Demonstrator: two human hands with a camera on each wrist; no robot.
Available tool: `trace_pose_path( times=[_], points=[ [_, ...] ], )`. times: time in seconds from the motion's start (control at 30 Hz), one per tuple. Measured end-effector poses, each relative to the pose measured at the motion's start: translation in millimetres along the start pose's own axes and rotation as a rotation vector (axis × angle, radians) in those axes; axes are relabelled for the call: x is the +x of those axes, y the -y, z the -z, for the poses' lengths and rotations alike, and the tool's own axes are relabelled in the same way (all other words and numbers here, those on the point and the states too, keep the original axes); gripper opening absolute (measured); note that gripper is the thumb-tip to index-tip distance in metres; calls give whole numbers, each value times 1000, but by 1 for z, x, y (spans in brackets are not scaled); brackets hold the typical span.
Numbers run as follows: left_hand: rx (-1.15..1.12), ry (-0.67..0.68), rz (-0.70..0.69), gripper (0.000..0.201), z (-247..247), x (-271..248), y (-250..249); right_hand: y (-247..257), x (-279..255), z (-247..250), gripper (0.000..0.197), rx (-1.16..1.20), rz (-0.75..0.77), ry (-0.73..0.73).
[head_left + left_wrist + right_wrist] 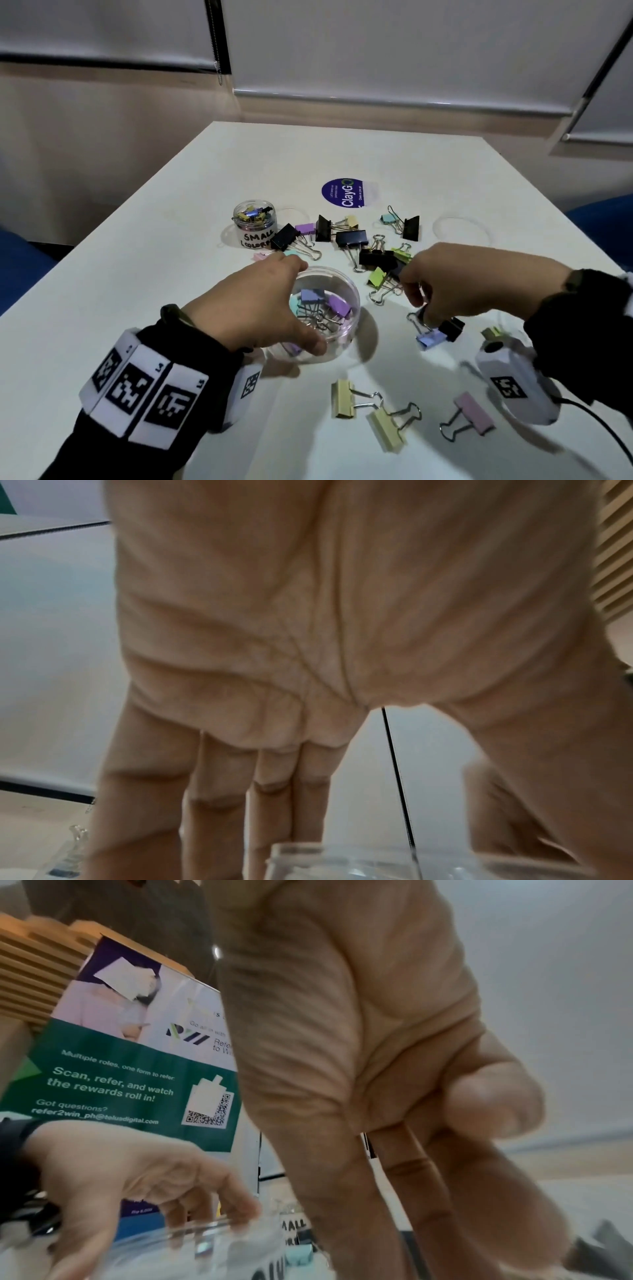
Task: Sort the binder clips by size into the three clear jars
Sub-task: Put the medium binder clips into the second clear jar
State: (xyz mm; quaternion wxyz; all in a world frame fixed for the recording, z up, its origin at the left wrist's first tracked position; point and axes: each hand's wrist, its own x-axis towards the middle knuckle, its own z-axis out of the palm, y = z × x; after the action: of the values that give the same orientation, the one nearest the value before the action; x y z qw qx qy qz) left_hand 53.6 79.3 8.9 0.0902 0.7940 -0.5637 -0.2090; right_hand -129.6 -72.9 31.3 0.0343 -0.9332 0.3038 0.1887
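Note:
My left hand [274,308] grips the rim of a wide clear jar [342,329], thumb on the near side and fingers on the far side. Inside lie several pastel medium binder clips [337,305]. The left wrist view shows only the palm and the jar rim [342,859]. My right hand [421,298] reaches down over the loose pile, fingers fairly straight, just above a periwinkle clip [431,337] and a small black clip [452,329]. I see nothing held in it. A small clear jar [255,222] labelled SMALL holds tiny coloured clips.
Large black clips [352,238] and pastel ones lie scattered at the table's middle. Near the front edge are two beige clips [344,399] and a pink one [474,413]. A clear lid [460,229] lies at the right, with a round blue sticker [344,192] further back.

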Motion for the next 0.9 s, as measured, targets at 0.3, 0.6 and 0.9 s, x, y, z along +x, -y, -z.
trace_pose_path(
  times=[0.3,0.6,0.9],
  points=[
    [-29,32,1,117,0,-1,1,6,-15,-37,20,-98,-1,8],
    [-199,46,-28,94,12,0,20,32,-25,24,12,203,138,-203],
    [-172,58,-81,58,10,-3,20,101,25,25,12,33,269,-41]
  ],
)
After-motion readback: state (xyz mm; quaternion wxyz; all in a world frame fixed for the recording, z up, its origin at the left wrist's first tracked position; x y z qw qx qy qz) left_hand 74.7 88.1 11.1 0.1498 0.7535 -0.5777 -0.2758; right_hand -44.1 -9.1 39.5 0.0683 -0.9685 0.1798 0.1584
